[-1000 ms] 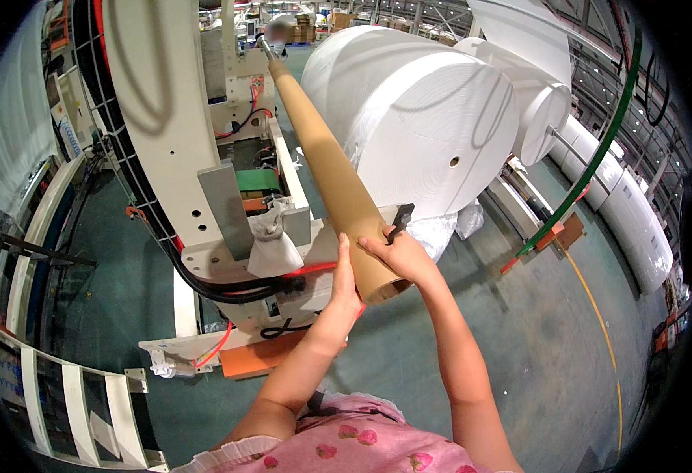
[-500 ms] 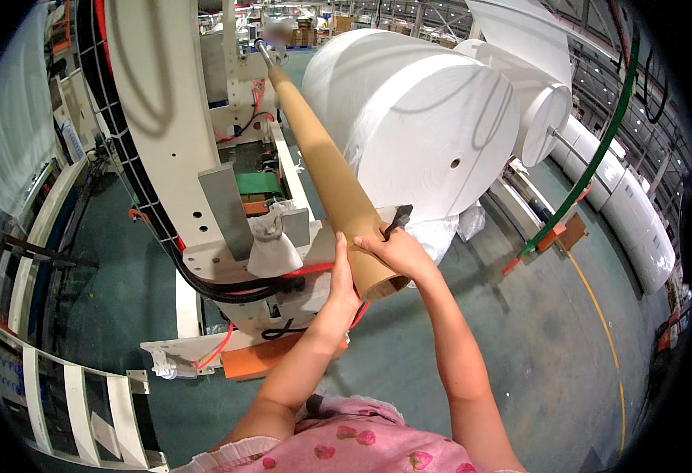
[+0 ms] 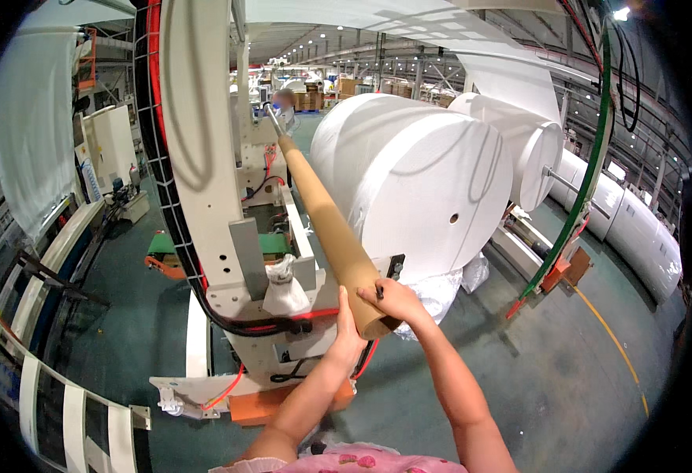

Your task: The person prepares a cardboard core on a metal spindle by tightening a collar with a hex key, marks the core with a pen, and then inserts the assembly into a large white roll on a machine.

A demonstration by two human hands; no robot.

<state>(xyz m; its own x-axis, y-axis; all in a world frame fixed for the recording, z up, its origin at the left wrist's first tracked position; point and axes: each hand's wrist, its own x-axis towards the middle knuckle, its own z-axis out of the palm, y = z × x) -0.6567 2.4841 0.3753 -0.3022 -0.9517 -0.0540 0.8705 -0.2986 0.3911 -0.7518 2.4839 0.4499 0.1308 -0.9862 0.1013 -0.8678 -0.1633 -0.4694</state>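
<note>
A long brown cardboard tube slants away from me, its open near end between my hands. My left hand presses along the tube's left side, thumb pointing up. My right hand wraps over the top right of the same end. A small black piece shows at the right fingers; whether I hold it I cannot tell. Just behind that hand is a dark bracket. At the far end the tube meets a thin metal shaft, where another person stands.
To the right stands a huge white roll, with plastic wrap beneath. A cream machine frame with black cables rises on the left. A white pouch sits on its ledge. Low down is an orange block; a green post leans at right.
The view has tilted upward, so the tube, roll and machine appear lower in the picture. Both hands keep their hold on the tube's near end.
</note>
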